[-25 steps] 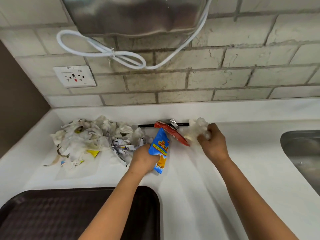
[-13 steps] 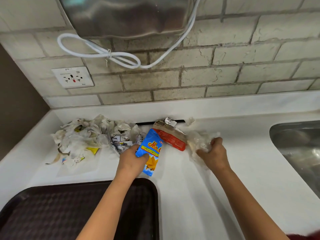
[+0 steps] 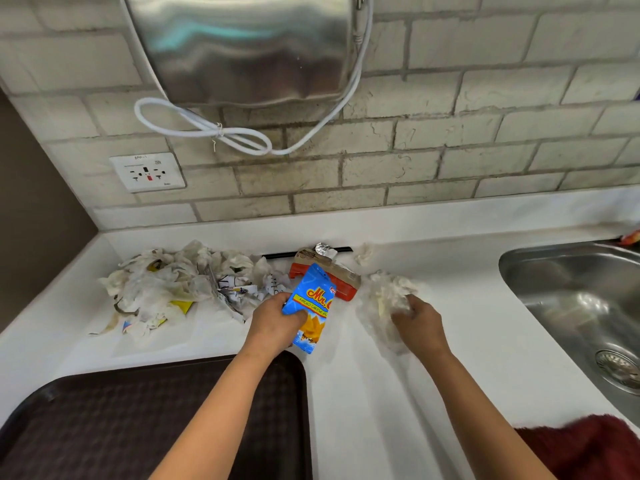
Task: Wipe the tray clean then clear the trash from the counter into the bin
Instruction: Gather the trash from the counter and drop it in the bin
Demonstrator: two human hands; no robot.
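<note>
Trash-clearing step in hand; the tray (image 3: pixel 145 420) sits at the counter's near edge. The left hand (image 3: pixel 273 323) grips a blue snack packet (image 3: pixel 310 306); the right hand (image 3: pixel 420 323) closes on crumpled clear wrap (image 3: pixel 384 296). A tissue heap (image 3: pixel 166 285) remains on the counter (image 3: pixel 363 393). Next move, in my judgement: gather the rest; no bin is in view.

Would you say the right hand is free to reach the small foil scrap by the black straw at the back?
Probably not yet: the right hand grips crumpled plastic wrap. Otherwise the way to the foil scrap looks open.
</note>
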